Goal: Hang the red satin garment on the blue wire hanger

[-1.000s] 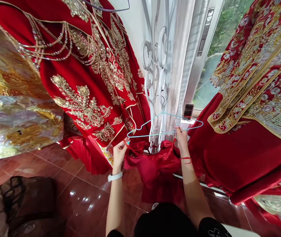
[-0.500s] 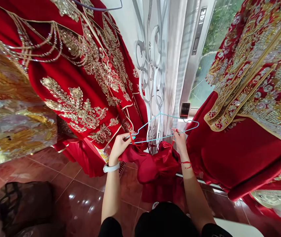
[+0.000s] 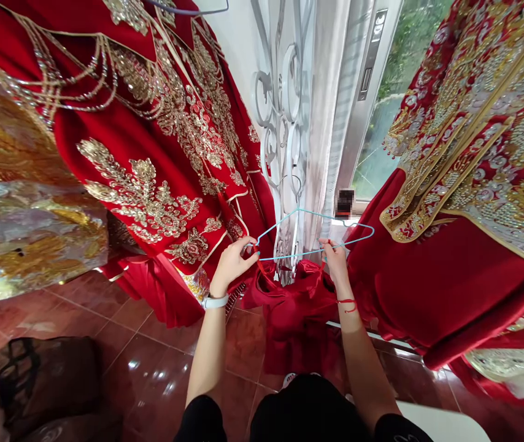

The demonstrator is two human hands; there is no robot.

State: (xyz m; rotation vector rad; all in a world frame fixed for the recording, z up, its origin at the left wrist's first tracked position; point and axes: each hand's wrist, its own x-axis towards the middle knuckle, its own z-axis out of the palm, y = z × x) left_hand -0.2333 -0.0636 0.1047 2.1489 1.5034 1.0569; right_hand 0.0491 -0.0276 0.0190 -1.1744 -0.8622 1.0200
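A light blue wire hanger is held out in front of me, its hook pointing away. Below it hangs a dark red satin dress with thin straps. My left hand is closed at the hanger's left end, where one red strap loops over the wire. My right hand pinches the other strap against the lower bar, short of the hanger's right end. The fingertips hide part of each strap.
Red embroidered gowns hang at left and right. Between them stands a white scrollwork metal rack before a curtain and window. A dark bag lies on the tiled floor at lower left.
My left hand has moved right and slightly up, with its strap now over the hanger's left end. The dress bodice has shifted a little. My right hand has barely moved.
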